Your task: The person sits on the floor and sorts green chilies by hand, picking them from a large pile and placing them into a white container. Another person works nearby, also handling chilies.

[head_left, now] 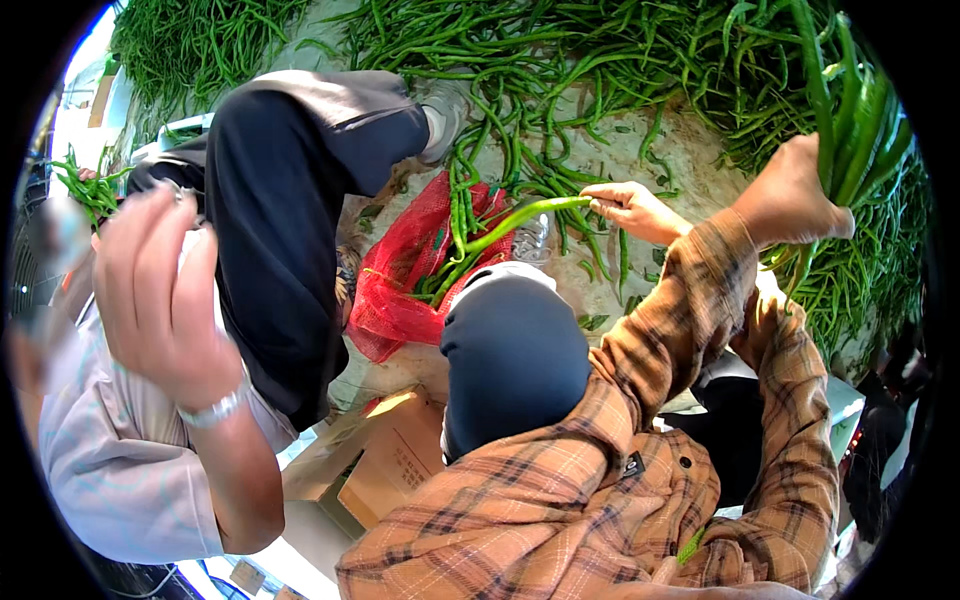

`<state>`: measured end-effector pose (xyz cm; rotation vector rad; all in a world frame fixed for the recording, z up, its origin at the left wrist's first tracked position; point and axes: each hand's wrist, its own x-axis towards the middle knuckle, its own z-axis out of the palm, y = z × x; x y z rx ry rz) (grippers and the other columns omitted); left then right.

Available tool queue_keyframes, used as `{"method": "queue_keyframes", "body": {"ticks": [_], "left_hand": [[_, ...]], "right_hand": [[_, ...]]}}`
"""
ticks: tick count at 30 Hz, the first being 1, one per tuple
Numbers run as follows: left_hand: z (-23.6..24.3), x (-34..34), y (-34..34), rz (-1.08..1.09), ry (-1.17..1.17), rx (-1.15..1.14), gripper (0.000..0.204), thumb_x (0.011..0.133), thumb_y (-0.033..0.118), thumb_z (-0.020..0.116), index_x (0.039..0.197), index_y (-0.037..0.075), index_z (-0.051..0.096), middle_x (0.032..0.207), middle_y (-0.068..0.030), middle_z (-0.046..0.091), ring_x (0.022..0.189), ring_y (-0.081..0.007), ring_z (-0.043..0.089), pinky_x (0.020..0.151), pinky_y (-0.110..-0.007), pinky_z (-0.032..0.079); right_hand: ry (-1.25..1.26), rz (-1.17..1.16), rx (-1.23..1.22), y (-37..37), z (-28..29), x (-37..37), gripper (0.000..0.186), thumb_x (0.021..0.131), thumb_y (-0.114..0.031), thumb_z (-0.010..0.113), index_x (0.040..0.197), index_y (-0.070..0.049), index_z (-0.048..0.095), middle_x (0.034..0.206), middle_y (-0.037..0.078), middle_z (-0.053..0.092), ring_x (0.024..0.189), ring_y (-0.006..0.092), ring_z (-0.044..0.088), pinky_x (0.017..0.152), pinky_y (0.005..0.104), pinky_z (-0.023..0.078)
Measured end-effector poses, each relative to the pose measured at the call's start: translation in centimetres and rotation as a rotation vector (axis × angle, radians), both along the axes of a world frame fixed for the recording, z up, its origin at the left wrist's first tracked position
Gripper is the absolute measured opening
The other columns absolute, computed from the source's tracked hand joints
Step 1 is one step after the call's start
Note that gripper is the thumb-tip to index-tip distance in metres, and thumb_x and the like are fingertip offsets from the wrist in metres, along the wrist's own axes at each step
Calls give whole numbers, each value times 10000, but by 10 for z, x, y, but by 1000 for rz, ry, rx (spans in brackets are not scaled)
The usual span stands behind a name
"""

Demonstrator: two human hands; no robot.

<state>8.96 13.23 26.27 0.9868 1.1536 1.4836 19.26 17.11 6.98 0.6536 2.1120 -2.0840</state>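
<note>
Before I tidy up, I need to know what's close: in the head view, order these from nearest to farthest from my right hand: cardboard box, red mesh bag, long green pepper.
1. Long green pepper: in the right hand, pointing left.
2. Red mesh bag: to the hand's left.
3. Cardboard box: lower left.

Left fingers gripping green pepper bundle, right fingers pinching long pepper, red mesh sack

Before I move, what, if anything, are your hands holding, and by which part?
Left hand: a bunch of long green chili peppers, gripped around its lower part. Right hand: one green chili pepper, pinched at its right-hand end.
</note>
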Motion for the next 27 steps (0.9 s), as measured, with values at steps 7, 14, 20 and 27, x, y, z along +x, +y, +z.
{"method": "queue_keyframes", "body": {"ticks": [7,14,20,27], "left_hand": [[70,-231,-192,491,2096,-150,261,713,89,660,965,72,593,988,-52,628,982,-204,600,861,-305,495],[63,-311,-234,454,2507,-250,137,776,101,607,901,153,617,1016,33,633,1019,-158,599,875,-278,492],[50,-306,-204,516,2422,-205,183,801,97,579,981,106,549,1040,-31,605,993,-192,599,839,-313,503],[-15,-20,-13,-108,-461,184,393,800,76,603,1162,-19,481,1056,-154,616,890,-287,647,745,-388,559]], "right_hand": [[-335,211,-20,-36,-17,-34,351,864,-188,607,1193,-66,590,922,96,653,806,137,585,720,285,473],[-437,309,-97,-82,-47,-75,353,868,-232,595,1184,-74,589,914,100,655,784,158,599,698,304,489],[-361,79,60,-57,-38,-39,362,874,-263,590,1176,-65,585,921,104,661,776,180,614,690,319,505],[-364,-479,351,17,26,76,378,881,-300,584,1168,-54,581,929,109,667,767,206,631,681,337,524]]}}
